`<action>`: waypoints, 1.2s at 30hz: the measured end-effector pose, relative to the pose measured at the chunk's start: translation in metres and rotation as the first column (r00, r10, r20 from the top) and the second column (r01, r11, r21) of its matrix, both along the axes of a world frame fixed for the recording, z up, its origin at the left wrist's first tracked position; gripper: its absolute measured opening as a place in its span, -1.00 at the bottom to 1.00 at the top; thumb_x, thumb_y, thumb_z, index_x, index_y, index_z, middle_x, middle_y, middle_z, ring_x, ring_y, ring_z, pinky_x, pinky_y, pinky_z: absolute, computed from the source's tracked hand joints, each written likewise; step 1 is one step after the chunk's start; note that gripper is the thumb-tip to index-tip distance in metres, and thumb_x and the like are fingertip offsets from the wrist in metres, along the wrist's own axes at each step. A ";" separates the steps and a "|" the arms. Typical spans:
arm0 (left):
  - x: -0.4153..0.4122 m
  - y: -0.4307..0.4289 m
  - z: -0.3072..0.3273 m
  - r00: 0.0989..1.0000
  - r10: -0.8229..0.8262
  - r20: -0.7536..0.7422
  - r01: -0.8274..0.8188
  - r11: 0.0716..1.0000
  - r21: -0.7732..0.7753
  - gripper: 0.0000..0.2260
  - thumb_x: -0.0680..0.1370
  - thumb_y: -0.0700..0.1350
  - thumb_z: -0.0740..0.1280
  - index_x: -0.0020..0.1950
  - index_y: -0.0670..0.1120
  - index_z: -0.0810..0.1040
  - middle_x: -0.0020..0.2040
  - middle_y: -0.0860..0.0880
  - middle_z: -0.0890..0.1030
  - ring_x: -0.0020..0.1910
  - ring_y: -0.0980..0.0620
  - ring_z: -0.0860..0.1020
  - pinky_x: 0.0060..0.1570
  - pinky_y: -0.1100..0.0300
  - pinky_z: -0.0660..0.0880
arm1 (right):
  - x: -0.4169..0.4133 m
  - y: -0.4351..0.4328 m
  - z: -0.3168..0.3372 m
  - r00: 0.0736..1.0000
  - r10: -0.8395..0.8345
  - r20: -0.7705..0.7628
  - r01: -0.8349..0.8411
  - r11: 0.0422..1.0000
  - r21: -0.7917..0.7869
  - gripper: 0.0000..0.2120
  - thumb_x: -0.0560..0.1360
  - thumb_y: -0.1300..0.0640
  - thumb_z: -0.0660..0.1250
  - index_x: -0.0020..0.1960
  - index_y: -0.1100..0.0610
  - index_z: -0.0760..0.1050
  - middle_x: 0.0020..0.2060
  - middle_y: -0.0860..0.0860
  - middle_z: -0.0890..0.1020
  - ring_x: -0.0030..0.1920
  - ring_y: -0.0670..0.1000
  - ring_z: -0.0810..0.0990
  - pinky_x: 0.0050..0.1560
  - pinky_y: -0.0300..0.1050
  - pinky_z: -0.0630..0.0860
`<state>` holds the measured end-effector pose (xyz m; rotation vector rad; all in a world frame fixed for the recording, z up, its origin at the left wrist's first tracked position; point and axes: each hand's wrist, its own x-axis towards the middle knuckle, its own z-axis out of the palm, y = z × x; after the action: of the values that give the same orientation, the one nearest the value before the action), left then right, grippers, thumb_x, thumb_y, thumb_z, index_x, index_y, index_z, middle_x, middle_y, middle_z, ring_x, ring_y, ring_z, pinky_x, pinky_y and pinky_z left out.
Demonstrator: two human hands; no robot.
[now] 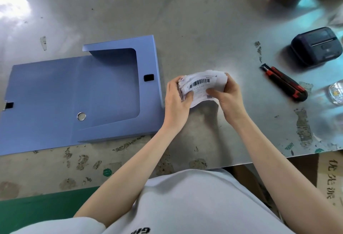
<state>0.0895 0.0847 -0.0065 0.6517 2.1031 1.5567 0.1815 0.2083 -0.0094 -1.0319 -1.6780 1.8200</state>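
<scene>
The slips [202,83], a thin stack of white paper, are gripped at both ends. The left hand [176,102] is curled round the left end, with its thumb pressed on the top sheet. The right hand [229,100] pinches the right end between thumb and fingers. The stack is held over the front middle of the table [204,29], just right of the box [104,89]. The sheets are creased and bowed, with ragged, uneven edges. A black barcode is printed across the top slip, and the lines beneath it are too fine to be read.

The table is dull grey sheet metal, scuffed and patched with torn tape residue. The box is smooth blue plastic and lies opened flat. It has a rounded cut-out flap, two black square fasteners and a metal-ringed hole. Well to the right lies a red and black knife [284,83]. Beyond it sits a dark, rounded printer [315,45] with a slot on top.

A pale grey shirt [194,202] is seen below, with its dark lettering cut off. Dark characters are printed on a brown carton [330,178].
</scene>
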 end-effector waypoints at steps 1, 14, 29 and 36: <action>0.001 -0.001 -0.002 0.999 -0.020 -0.025 0.020 1.000 0.006 -0.59 0.50 -0.29 0.34 0.32 -0.14 0.36 0.24 -0.10 0.46 0.20 0.03 0.46 0.26 0.13 0.42 | 0.003 0.001 -0.002 1.000 0.005 0.016 -0.006 1.000 0.027 -0.52 0.28 0.40 0.35 0.07 -0.06 0.52 -0.10 -0.07 0.64 -0.09 -0.08 0.61 -0.09 -0.15 0.56; -0.003 -0.012 -0.008 0.999 0.028 -0.025 -0.029 0.997 -0.069 -0.84 0.54 -0.19 0.37 -0.01 -0.03 0.39 -0.17 0.18 0.52 -0.19 0.34 0.49 -0.22 0.49 0.38 | 0.002 -0.007 -0.006 0.993 -0.081 0.084 0.073 0.992 0.100 -0.76 0.34 0.34 0.37 -0.14 0.02 0.50 -0.27 -0.14 0.62 -0.24 -0.13 0.55 -0.21 -0.22 0.47; -0.089 -0.095 0.027 0.938 0.305 -0.164 -0.322 0.942 -0.091 -0.81 0.44 -0.09 0.48 -0.02 -0.05 0.54 -0.08 0.01 0.62 -0.23 0.18 0.52 -0.22 0.36 0.47 | -0.085 -0.063 0.024 0.987 0.147 0.066 -0.158 0.964 0.213 -0.89 0.37 0.37 0.30 -0.11 0.28 0.47 -0.25 0.09 0.51 -0.22 0.03 0.41 -0.18 0.00 0.40; -0.137 -0.154 0.019 0.926 0.373 0.055 -0.356 0.913 -0.197 -0.82 0.41 -0.12 0.50 -0.14 -0.05 0.50 -0.07 -0.05 0.62 0.01 -0.15 0.60 -0.06 -0.19 0.57 | -0.137 -0.103 0.024 0.948 0.273 0.161 -0.306 0.923 0.232 -0.79 0.39 0.33 0.39 -0.05 0.14 0.47 -0.24 -0.09 0.55 -0.21 -0.07 0.50 -0.08 -0.07 0.53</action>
<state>-0.0472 -0.0698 0.0129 0.1209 2.3595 1.5135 0.0449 0.1050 0.0144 -0.8373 -2.1749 1.6768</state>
